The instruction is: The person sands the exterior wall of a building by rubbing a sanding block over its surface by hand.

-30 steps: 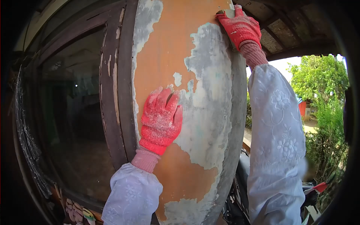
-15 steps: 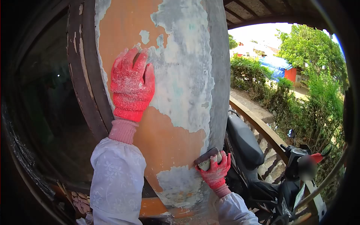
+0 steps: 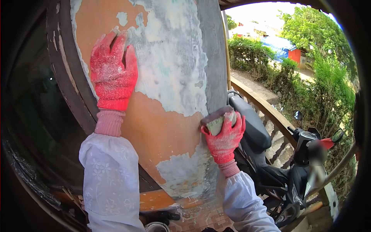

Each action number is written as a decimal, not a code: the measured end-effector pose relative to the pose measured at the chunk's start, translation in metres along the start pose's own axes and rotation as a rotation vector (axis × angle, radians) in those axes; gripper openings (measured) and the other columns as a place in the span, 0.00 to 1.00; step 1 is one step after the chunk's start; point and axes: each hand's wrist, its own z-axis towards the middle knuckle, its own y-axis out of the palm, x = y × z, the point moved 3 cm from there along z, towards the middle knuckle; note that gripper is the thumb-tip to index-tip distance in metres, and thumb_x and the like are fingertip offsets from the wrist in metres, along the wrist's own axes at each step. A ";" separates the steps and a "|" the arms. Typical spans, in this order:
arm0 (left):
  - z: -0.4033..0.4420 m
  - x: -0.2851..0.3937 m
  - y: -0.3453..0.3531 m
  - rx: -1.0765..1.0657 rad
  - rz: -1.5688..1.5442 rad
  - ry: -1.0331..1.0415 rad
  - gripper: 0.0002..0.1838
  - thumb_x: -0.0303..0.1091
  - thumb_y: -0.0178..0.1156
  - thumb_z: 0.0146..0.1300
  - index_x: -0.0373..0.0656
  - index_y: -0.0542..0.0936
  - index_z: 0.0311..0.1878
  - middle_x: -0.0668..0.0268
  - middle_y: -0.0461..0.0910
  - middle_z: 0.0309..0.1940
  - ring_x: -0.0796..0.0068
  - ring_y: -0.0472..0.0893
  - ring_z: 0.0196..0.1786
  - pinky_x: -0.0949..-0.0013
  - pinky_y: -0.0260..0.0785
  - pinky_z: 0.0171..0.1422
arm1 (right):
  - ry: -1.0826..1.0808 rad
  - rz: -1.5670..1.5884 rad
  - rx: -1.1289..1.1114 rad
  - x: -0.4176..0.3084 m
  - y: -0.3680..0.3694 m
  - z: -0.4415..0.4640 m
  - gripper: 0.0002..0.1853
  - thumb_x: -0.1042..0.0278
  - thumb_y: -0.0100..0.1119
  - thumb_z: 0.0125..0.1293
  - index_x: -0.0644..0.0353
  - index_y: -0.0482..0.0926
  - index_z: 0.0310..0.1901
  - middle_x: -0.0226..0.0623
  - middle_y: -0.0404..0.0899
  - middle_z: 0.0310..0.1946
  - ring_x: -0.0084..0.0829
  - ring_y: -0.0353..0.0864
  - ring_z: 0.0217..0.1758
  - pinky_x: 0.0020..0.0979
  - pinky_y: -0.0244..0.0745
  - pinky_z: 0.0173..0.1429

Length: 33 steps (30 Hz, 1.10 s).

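My left hand (image 3: 114,73), in a dusty red glove, lies flat with fingers apart on a wall (image 3: 170,58) of patchy orange and grey-white paint. Lower and to the right, my right hand (image 3: 224,139), also in a red glove, is wrapped round a sanding block (image 3: 217,120) with a dark face. The block is at the wall's right edge, beside the plain grey strip. Parts of the block are hidden by the gloved fingers.
Right of the wall stands a black motorbike (image 3: 251,125) beside a railing (image 3: 266,104). A dark window frame (image 3: 69,65) is on the left. Below, a white bucket (image 3: 157,227) stands on the tiled floor (image 3: 197,218).
My right hand came down from the top of the wall with the block, then rose a little. The view has tilted down and right. My left hand stays at the same patch of wall.
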 end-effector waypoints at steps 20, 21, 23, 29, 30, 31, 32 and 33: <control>0.001 -0.001 0.002 0.031 -0.002 0.012 0.18 0.35 0.66 0.65 0.46 0.84 0.58 0.60 0.79 0.60 0.54 0.75 0.65 0.53 0.68 0.71 | 0.054 -0.044 -0.024 0.001 -0.002 -0.003 0.54 0.38 0.82 0.40 0.51 0.66 0.68 0.59 0.68 0.63 0.62 0.67 0.68 0.63 0.62 0.73; 0.001 0.000 0.001 0.040 -0.014 0.018 0.18 0.36 0.66 0.64 0.47 0.84 0.57 0.59 0.79 0.59 0.52 0.75 0.65 0.52 0.69 0.70 | 0.012 -0.035 -0.066 0.014 -0.002 -0.057 0.56 0.38 0.83 0.39 0.49 0.63 0.69 0.60 0.66 0.63 0.62 0.66 0.68 0.66 0.62 0.72; 0.001 0.002 -0.001 0.031 0.000 0.001 0.19 0.35 0.66 0.65 0.46 0.84 0.59 0.60 0.79 0.60 0.53 0.75 0.65 0.53 0.68 0.71 | -0.033 -0.020 -0.120 0.035 0.000 -0.133 0.59 0.39 0.83 0.38 0.47 0.59 0.70 0.61 0.65 0.64 0.63 0.66 0.68 0.70 0.61 0.71; 0.003 0.003 -0.002 0.009 0.002 -0.016 0.20 0.34 0.66 0.66 0.47 0.83 0.61 0.61 0.79 0.61 0.55 0.75 0.67 0.54 0.68 0.72 | 0.024 -0.026 -0.009 -0.010 -0.003 0.012 0.51 0.39 0.82 0.39 0.51 0.71 0.65 0.56 0.68 0.61 0.62 0.67 0.68 0.64 0.64 0.72; 0.001 0.003 -0.003 -0.005 0.007 -0.012 0.20 0.34 0.66 0.65 0.47 0.83 0.61 0.61 0.79 0.61 0.55 0.75 0.67 0.54 0.67 0.72 | 0.011 -0.027 0.061 -0.024 -0.004 0.061 0.48 0.38 0.80 0.42 0.54 0.74 0.64 0.56 0.71 0.59 0.60 0.68 0.68 0.59 0.67 0.70; 0.000 0.003 -0.002 -0.017 0.009 -0.012 0.20 0.34 0.66 0.65 0.47 0.83 0.61 0.61 0.79 0.61 0.55 0.75 0.67 0.54 0.67 0.72 | 0.025 -0.016 0.079 -0.036 -0.007 0.105 0.47 0.37 0.79 0.44 0.54 0.74 0.64 0.56 0.71 0.59 0.60 0.68 0.68 0.58 0.68 0.69; 0.000 0.002 -0.001 0.004 0.002 0.001 0.19 0.35 0.66 0.65 0.46 0.83 0.59 0.60 0.79 0.61 0.53 0.75 0.66 0.52 0.68 0.71 | 0.038 -0.005 0.103 -0.044 -0.009 0.138 0.46 0.37 0.78 0.46 0.54 0.74 0.65 0.56 0.72 0.59 0.60 0.68 0.67 0.56 0.69 0.68; 0.001 0.002 -0.001 0.030 -0.004 0.014 0.18 0.36 0.67 0.64 0.46 0.84 0.57 0.59 0.79 0.60 0.51 0.75 0.65 0.51 0.68 0.70 | 0.038 -0.002 0.102 -0.050 -0.009 0.156 0.46 0.37 0.78 0.46 0.54 0.74 0.65 0.56 0.72 0.59 0.60 0.68 0.67 0.56 0.69 0.68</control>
